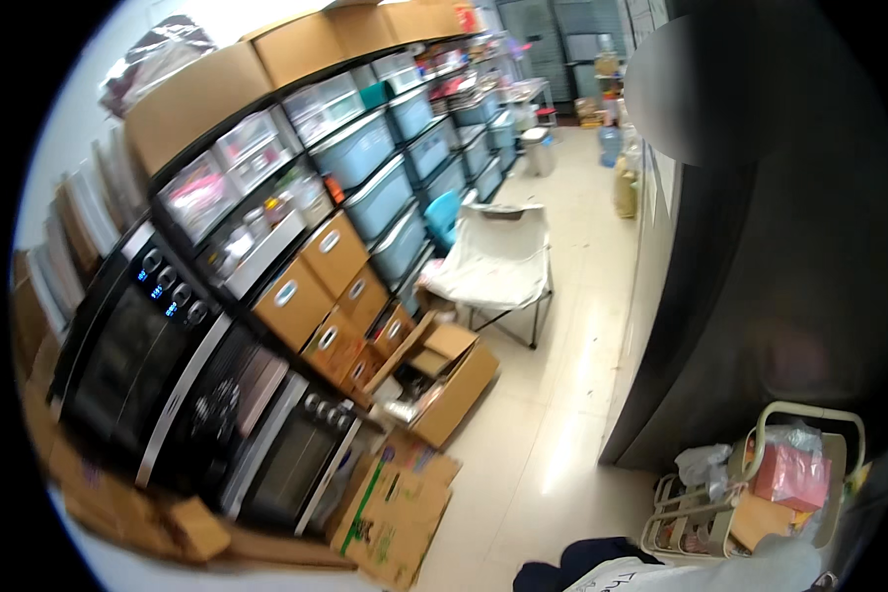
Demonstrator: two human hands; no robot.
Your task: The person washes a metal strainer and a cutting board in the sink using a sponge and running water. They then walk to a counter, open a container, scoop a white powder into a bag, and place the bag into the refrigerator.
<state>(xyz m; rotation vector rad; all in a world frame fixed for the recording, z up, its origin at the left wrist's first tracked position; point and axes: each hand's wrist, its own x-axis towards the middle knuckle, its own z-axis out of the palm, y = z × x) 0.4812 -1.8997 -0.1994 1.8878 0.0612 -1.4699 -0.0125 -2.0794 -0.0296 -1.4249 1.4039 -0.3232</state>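
Observation:
Neither of my hands can be seen. At the bottom right, part of my light clothing point(636, 576) shows, with a dark shoe or dark cloth beside it. Before me on the tiled floor stands a white fabric folding chair point(496, 259). An open cardboard box point(455, 396) with mixed contents sits left of the walkway, and flattened cardboard point(399, 510) lies nearer to me. At the left are a large black oven point(129, 355) with lit displays and a smaller oven point(296, 459).
Shelves with blue storage bins point(377, 196) and brown drawer boxes point(288, 292) line the left side. A cream rolling cart point(840, 488) holding a pink box point(792, 473) stands at the lower right, beside a large dark panel point(792, 296). Farther back is a trash bin point(539, 152).

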